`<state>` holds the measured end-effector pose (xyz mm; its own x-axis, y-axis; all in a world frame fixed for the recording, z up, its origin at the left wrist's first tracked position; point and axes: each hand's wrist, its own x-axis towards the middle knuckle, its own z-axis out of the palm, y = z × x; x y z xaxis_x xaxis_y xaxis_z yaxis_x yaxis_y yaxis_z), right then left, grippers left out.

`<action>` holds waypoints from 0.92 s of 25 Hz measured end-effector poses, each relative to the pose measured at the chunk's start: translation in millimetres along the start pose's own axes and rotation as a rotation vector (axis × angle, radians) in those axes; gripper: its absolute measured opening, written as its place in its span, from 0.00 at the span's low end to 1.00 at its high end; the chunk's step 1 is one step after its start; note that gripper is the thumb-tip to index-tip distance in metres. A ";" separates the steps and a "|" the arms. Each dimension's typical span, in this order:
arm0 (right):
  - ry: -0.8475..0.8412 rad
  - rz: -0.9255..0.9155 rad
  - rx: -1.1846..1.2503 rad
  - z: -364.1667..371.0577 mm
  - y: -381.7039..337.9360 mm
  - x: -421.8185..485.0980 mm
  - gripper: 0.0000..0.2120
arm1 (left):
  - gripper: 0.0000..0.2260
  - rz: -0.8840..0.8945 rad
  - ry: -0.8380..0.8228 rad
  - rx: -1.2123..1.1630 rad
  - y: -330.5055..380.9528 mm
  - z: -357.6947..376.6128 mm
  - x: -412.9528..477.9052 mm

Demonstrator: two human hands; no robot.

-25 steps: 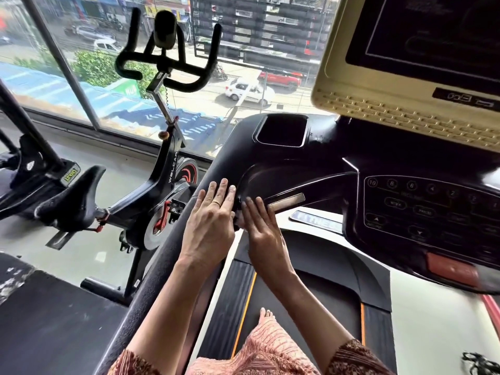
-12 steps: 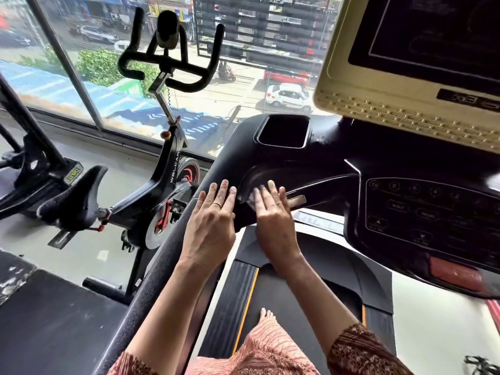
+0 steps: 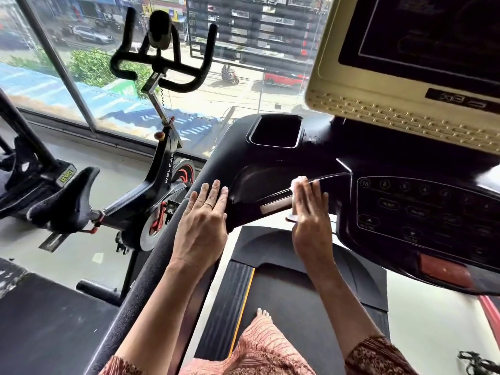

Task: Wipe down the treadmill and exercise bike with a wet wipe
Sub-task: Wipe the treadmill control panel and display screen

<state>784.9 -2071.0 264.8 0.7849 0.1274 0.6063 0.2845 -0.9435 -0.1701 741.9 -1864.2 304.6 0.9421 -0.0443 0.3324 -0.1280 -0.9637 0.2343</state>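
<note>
I stand on a black treadmill (image 3: 270, 161) and face its console. My right hand (image 3: 309, 220) lies flat, fingers straight, and presses a white wet wipe (image 3: 297, 182) against the console's left front panel, over a silver grip sensor (image 3: 276, 204). The wipe shows above and below my fingers. My left hand (image 3: 203, 228) rests flat with straight fingers on the left end of the console, where the padded handrail (image 3: 140, 288) meets it. A black exercise bike (image 3: 162, 169) stands to the left, by the window.
The treadmill's keypad (image 3: 422, 212) and a red stop button (image 3: 443, 269) are to the right, a beige screen (image 3: 405, 66) above. A cup holder (image 3: 274, 131) sits in the console top. Another machine (image 3: 29, 169) stands at far left. The belt (image 3: 286, 307) runs below me.
My right hand has slid the wipe to the right along the console panel, away from my left hand. The left hand has stayed in place.
</note>
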 end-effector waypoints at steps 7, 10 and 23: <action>-0.124 -0.385 0.114 6.4 -41.3 -14.1 0.28 | 0.25 -0.019 -0.009 0.004 0.9 -1.5 -0.2; -0.032 -0.231 0.016 -1.6 -2.5 5.7 0.26 | 0.24 -0.007 -0.004 -0.036 0.0 -2.7 -0.7; 0.101 0.177 0.509 -53.9 15.3 -1.9 0.20 | 0.14 -0.104 -0.053 -0.635 99.5 0.2 27.7</action>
<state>758.1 -2102.2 302.9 0.7953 -0.0733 0.6018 0.4029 -0.6777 -0.6151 755.4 -1961.4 337.0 0.9713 0.0121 0.2374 -0.1788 -0.6209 0.7632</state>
